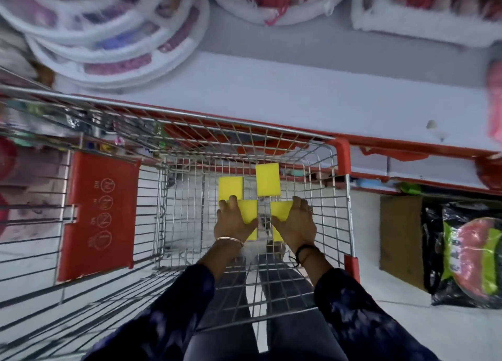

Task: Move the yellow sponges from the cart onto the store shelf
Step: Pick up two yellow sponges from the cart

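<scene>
Several yellow sponges lie on the floor of a wire shopping cart (pixel 339 197). My left hand (pixel 233 222) is down in the cart, its fingers closed over one yellow sponge (pixel 248 211). My right hand (pixel 297 223) grips another yellow sponge (pixel 281 209) beside it. Two more lie free further in: one at the left (pixel 230 192) and one at the right (pixel 267 180). A bit of yellow shows under each wrist. The pale store shelf (pixel 298 94) runs just beyond the cart's far rim.
The cart's red child-seat flap (pixel 100 214) stands at the left. White round packaged goods (pixel 108 34) fill the shelf's left and back. A cardboard sheet (pixel 399 241) and a black and green packet (pixel 470 254) lie on the floor at the right.
</scene>
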